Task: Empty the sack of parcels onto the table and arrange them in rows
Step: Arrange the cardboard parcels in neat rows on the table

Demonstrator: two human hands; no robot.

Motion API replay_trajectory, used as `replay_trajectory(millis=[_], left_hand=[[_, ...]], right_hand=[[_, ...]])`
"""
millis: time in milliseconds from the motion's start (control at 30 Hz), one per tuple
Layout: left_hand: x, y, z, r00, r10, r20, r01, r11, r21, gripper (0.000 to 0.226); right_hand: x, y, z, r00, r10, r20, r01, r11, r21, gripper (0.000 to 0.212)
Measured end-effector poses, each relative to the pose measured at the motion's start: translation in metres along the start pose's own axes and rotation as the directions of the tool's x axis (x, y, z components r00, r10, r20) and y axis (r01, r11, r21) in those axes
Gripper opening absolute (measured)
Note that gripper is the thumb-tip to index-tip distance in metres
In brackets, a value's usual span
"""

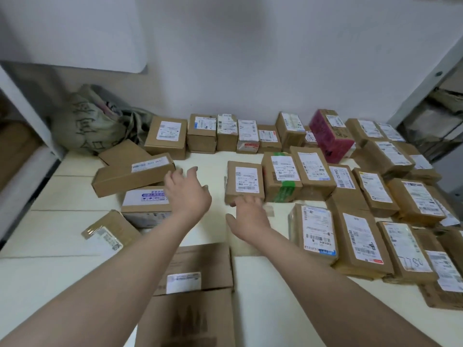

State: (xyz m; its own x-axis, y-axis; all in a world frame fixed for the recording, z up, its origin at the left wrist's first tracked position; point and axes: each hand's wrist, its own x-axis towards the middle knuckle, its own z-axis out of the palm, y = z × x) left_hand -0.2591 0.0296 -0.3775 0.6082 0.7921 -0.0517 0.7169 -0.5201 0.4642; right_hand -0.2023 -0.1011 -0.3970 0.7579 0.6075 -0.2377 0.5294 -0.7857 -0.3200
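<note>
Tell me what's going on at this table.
A person is sorting parcels on a white table. Both hands are open: the left hand reaches over the loose boxes on the left, the right hand touches the near edge of a small brown box. Rows already fill the right side; the sack lies crumpled in the far left corner.

My cream table [62, 246] carries labelled parcels [313, 171]: neat rows right of the sack [92, 121], loose ones just before it.
</note>
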Motion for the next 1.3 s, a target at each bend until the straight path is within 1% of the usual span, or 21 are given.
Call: replay_trajectory(millis=[133,200,267,300,367,400,433,467,533,600,667,733,800,867,933,1000,1067,1133,1200,1233,1300], left_hand=[[0.034,-0.052,-0.027,0.97,-0.187,-0.153,0.184,0.982,-0.035,0.059],[0.049,-0.083,-0.039,0.92,-0.293,-0.261,0.276,0.956,-0.098,0.064],[0.065,-0.114,-0.055,0.846,-0.475,-0.241,0.43,0.876,-0.217,0.067],[0.076,-0.128,-0.06,0.786,-0.602,-0.141,0.54,0.779,-0.318,0.066],[0.1,-0.153,-0.07,0.622,-0.762,0.181,0.681,0.412,-0.605,0.056],[0.108,-0.16,-0.074,0.59,-0.746,0.31,0.67,0.238,-0.703,0.047],[0.113,-0.162,-0.077,0.602,-0.729,0.324,0.64,0.198,-0.742,0.042],[0.117,-0.162,-0.078,0.651,-0.708,0.274,0.591,0.245,-0.769,0.043],[0.124,-0.154,-0.082,0.767,-0.631,0.115,0.475,0.439,-0.762,0.05],[0.128,-0.142,-0.086,0.854,-0.52,0.015,0.345,0.545,-0.764,0.048],[0.135,-0.132,-0.085,0.918,-0.397,0.016,0.243,0.528,-0.814,0.041],[0.141,-0.124,-0.077,0.963,-0.263,0.061,0.191,0.501,-0.844,0.036],[0.146,-0.118,-0.068,0.971,-0.193,0.139,0.221,0.521,-0.825,0.04],[0.152,-0.116,-0.057,0.957,-0.225,0.184,0.288,0.637,-0.715,0.057],[0.154,-0.118,-0.048,0.938,-0.314,0.146,0.342,0.773,-0.534,0.074],[0.157,-0.122,-0.042,0.915,-0.384,0.122,0.399,0.818,-0.414,0.083],[0.163,-0.126,-0.032,0.896,-0.416,0.153,0.443,0.838,-0.319,0.087],[0.169,-0.127,-0.023,0.891,-0.422,0.166,0.45,0.869,-0.206,0.09],[0.175,-0.122,-0.017,0.896,-0.413,0.163,0.432,0.895,-0.107,0.09],[0.181,-0.119,-0.014,0.894,-0.42,0.158,0.434,0.898,-0.073,0.088],[0.192,-0.11,-0.013,0.853,-0.494,0.168,0.507,0.861,-0.045,0.086]], right_hand=[[0.033,-0.048,0.011,0.996,0.043,0.077,-0.063,0.957,0.283,0.045],[0.048,-0.071,0.016,0.994,0.064,0.089,-0.094,0.918,0.385,0.046],[0.059,-0.092,0.021,0.994,0.084,0.073,-0.107,0.899,0.426,0.045],[0.064,-0.102,0.024,0.994,0.093,0.063,-0.112,0.892,0.439,0.045],[0.073,-0.118,0.03,0.993,0.106,0.045,-0.115,0.889,0.444,0.044],[0.078,-0.124,0.032,0.994,0.107,0.03,-0.109,0.891,0.441,0.044],[0.083,-0.129,0.033,0.994,0.113,0.001,-0.102,0.891,0.443,0.045],[0.088,-0.133,0.032,0.991,0.127,-0.045,-0.092,0.882,0.461,0.046],[0.096,-0.139,0.023,0.969,0.2,-0.144,-0.093,0.838,0.538,0.052],[0.106,-0.141,0.014,0.942,0.278,-0.19,-0.11,0.788,0.605,0.063],[0.113,-0.139,0.003,0.95,0.296,-0.097,-0.163,0.738,0.655,0.075],[0.114,-0.133,-0.006,0.952,0.293,0.088,-0.259,0.62,0.74,0.072],[0.114,-0.119,-0.007,0.925,0.326,0.194,-0.336,0.468,0.817,0.053],[0.113,-0.103,-0.003,0.883,0.443,0.156,-0.334,0.361,0.871,0.037],[0.113,-0.091,0.004,0.807,0.584,0.084,-0.326,0.322,0.889,0.038],[0.112,-0.084,0.014,0.719,0.692,0.054,-0.367,0.313,0.876,0.039],[0.111,-0.081,0.026,0.683,0.722,0.11,-0.453,0.3,0.839,0.042],[0.111,-0.082,0.04,0.659,0.732,0.174,-0.576,0.342,0.742,0.047],[0.111,-0.085,0.05,0.636,0.765,0.097,-0.696,0.516,0.499,0.052],[0.11,-0.086,0.052,0.664,0.748,0.0,-0.697,0.619,0.361,0.051],[0.112,-0.087,0.054,0.812,0.552,-0.19,-0.519,0.831,0.201,0.042]])
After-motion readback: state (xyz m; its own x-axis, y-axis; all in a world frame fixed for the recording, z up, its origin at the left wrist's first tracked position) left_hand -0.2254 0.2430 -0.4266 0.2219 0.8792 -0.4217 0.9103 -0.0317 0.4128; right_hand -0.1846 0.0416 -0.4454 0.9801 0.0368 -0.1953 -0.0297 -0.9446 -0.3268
